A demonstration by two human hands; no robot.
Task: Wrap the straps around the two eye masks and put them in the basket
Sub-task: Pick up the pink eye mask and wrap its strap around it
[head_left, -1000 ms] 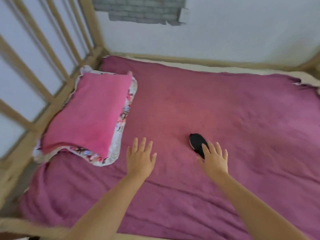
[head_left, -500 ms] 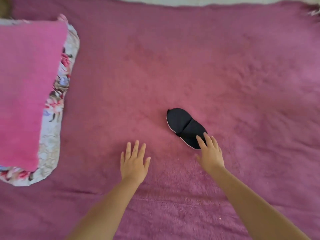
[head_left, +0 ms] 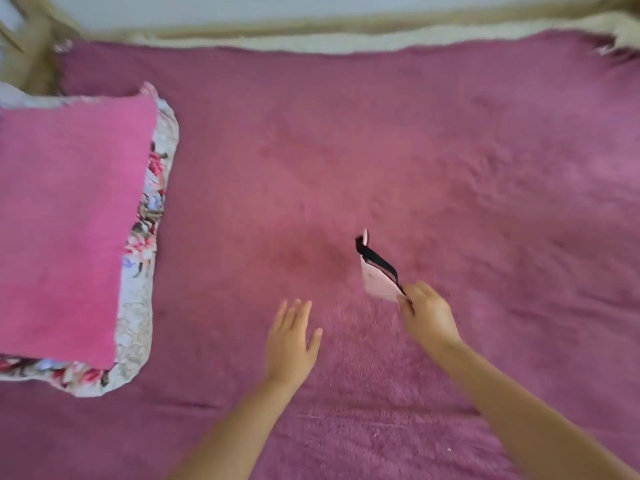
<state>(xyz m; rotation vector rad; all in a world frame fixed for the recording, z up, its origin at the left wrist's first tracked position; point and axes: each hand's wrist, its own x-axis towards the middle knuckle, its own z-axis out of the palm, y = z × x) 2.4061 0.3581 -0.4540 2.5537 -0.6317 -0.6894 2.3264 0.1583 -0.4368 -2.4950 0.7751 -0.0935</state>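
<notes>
One eye mask, black on one face and pale pink on the other, is lifted on edge above the purple blanket. Its pink side faces me and a black strap runs along its top. My right hand is shut on the mask's near end, pinching it between thumb and fingers. My left hand hovers flat and open over the blanket, to the left of the mask and apart from it. A second mask and a basket are not in view.
A pink pillow lies on a floral cushion at the left. A wooden bed rail and the pale mattress edge run along the far side.
My right hand has gone from resting its fingers on the flat mask to pinching it and tipping it up, so the pink underside now shows. The left hand has barely moved.
</notes>
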